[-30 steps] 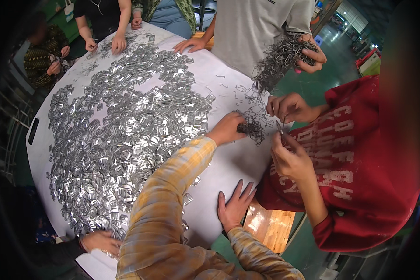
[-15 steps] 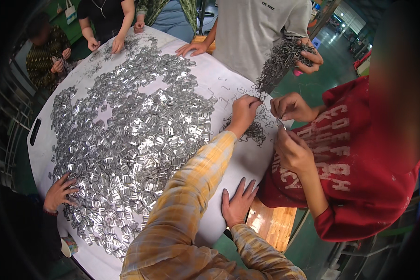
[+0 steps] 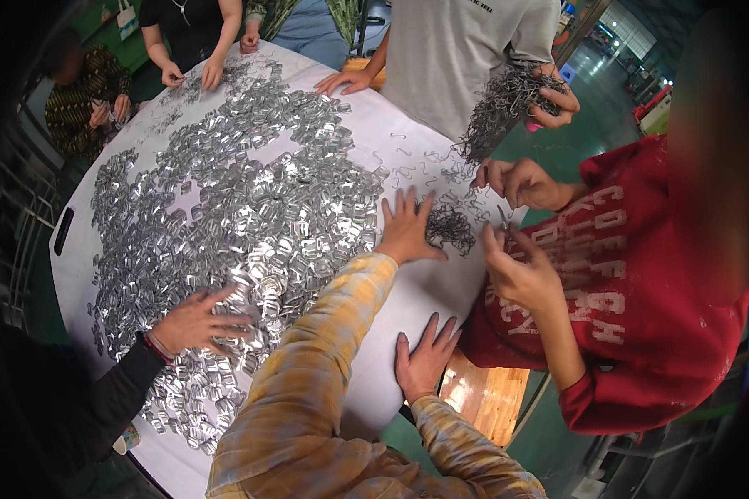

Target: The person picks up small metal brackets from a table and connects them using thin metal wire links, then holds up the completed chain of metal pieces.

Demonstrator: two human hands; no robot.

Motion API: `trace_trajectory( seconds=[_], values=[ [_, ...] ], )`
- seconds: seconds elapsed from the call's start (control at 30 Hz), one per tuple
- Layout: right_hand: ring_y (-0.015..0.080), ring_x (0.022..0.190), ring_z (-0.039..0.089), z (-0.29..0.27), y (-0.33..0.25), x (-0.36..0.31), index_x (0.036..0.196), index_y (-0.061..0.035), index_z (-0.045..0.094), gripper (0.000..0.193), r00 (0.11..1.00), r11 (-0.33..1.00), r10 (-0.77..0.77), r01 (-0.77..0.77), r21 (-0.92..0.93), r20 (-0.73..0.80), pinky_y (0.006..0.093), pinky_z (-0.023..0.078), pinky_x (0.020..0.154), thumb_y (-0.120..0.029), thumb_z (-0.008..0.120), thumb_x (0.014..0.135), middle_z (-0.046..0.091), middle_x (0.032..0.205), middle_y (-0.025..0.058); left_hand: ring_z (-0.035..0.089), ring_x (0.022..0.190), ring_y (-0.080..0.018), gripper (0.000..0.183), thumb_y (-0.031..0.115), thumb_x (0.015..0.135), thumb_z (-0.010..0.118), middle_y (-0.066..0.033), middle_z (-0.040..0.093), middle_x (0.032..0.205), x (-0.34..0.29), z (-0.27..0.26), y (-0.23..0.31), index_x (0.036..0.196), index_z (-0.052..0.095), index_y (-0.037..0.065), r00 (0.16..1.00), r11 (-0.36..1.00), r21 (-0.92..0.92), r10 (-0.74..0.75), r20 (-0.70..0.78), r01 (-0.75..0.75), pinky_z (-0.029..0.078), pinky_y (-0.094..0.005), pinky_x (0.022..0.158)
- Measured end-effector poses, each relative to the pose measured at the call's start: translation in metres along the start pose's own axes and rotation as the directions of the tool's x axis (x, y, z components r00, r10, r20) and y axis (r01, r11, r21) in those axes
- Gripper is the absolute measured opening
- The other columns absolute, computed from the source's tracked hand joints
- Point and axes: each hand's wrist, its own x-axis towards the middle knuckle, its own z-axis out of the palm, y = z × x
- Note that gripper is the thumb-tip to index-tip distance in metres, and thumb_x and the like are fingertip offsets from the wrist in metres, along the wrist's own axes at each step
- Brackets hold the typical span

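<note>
My left hand is spread open, palm down, between a heap of shiny metal buckles and a small tangle of dark wire hooks. Its thumb reaches beside the hooks, and I see nothing in its fingers. Flat on the white-covered table, near the edge closest to me, lies my right hand with its fingers apart. Loose S-shaped hooks are scattered beyond my left hand.
On my right, a person in a red sweatshirt handles a small metal piece. Someone in a grey shirt holds a bunch of wire hooks. From the left, another person's hand reaches over the buckles. Several people stand at the far side.
My left hand has drawn back from the hooks toward the buckles and its fingers have spread. My right hand stays put. The hand at left has moved right across the buckles.
</note>
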Motion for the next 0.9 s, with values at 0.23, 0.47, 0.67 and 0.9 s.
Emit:
trace_trajectory(
  seconds=[0.23, 0.47, 0.67, 0.9],
  values=[
    [0.0555, 0.126, 0.015, 0.001, 0.001, -0.001, 0.133, 0.0037, 0.033, 0.071, 1.000, 1.000, -0.014, 0.014, 0.028, -0.005, 0.0560, 0.016, 0.105, -0.041, 0.053, 0.082, 0.019, 0.138, 0.0353, 0.020, 0.132, -0.0404, 0.094, 0.062, 0.055, 0.071, -0.0189, 0.030, 0.141, 0.038, 0.031, 0.029, 0.135, 0.041, 0.023, 0.945, 0.946, -0.018, 0.324, 0.050, -0.323, 0.013, -0.0644, 0.102],
    [0.0546, 0.126, 0.015, 0.004, 0.003, -0.002, 0.133, 0.0043, 0.033, 0.071, 1.000, 1.000, -0.023, 0.023, 0.012, -0.009, 0.0553, 0.016, 0.105, -0.040, 0.053, 0.082, 0.019, 0.138, 0.0356, 0.052, 0.095, -0.0279, 0.030, 0.036, 0.074, 0.062, -0.0053, 0.056, 0.098, 0.040, 0.056, 0.028, 0.097, 0.062, 0.016, 0.917, 0.917, 0.076, 0.396, -0.044, -0.392, 0.047, -0.0416, 0.077],
    [0.0539, 0.124, 0.019, 0.003, 0.002, -0.002, 0.131, 0.0051, 0.035, 0.070, 0.999, 0.999, -0.039, 0.039, -0.006, -0.035, 0.0556, 0.017, 0.104, -0.042, 0.051, 0.082, 0.025, 0.135, 0.0351, 0.062, 0.082, -0.0278, 0.024, 0.027, 0.072, 0.067, -0.0094, 0.063, 0.084, 0.018, 0.036, 0.023, 0.089, 0.066, 0.010, 0.973, 0.965, -0.195, 0.143, -0.181, -0.178, 0.050, -0.0384, 0.070],
    [0.0518, 0.130, 0.013, 0.009, 0.007, -0.004, 0.137, -0.0018, 0.029, 0.071, 0.999, 1.000, 0.017, -0.018, -0.025, -0.037, 0.0569, 0.013, 0.106, -0.045, 0.048, 0.084, 0.018, 0.143, 0.0291, 0.065, 0.068, -0.0262, 0.028, 0.030, 0.068, 0.072, -0.0145, 0.066, 0.073, -0.034, -0.022, 0.029, 0.082, 0.068, 0.006, 0.891, 0.634, -0.773, -0.363, -0.272, 0.023, 0.051, -0.0341, 0.065]
  ],
)
